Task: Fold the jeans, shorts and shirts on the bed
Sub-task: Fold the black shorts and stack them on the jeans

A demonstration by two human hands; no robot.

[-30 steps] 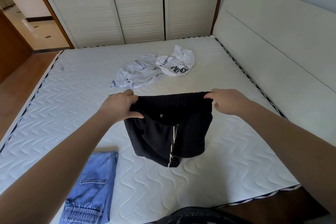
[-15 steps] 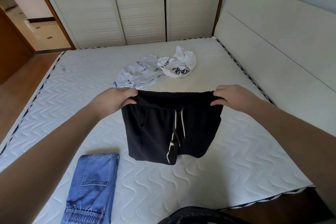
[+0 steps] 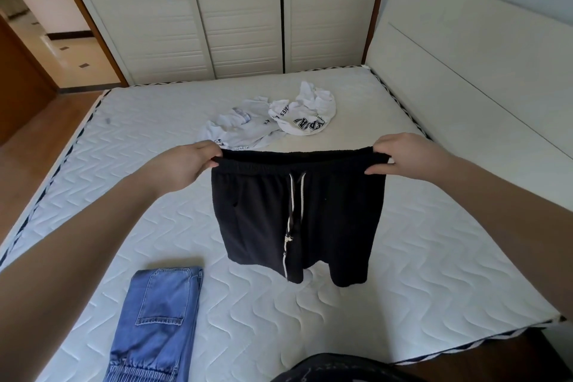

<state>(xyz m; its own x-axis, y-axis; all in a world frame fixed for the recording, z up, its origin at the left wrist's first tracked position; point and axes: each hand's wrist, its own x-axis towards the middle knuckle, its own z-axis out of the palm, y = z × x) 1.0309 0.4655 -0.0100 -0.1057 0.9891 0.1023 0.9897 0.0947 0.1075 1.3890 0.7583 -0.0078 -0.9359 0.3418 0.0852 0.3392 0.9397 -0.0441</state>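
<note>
Black shorts [image 3: 335, 214] with a white drawstring hang spread out above the bed. My left hand [image 3: 183, 164] pinches the left end of their waistband and my right hand [image 3: 406, 155] pinches the right end. Their two legs dangle just over the mattress [image 3: 434, 257]. Folded blue jeans [image 3: 158, 329] lie flat at the near left. Two crumpled white shirts sit further back: one with small prints [image 3: 238, 127] and one with dark lettering [image 3: 307, 118].
A white headboard [image 3: 465, 49] runs along the right side of the bed. Sliding wardrobe doors [image 3: 242, 15] stand behind its far edge. Wooden floor and an open doorway [image 3: 37, 77] are on the left. A dark garment [image 3: 338, 370] shows at the bottom edge.
The shorts were bunched with the waistband slack. Both hands have moved apart and up, so the waistband is now stretched straight and the shorts hang flat with the legs separated.
</note>
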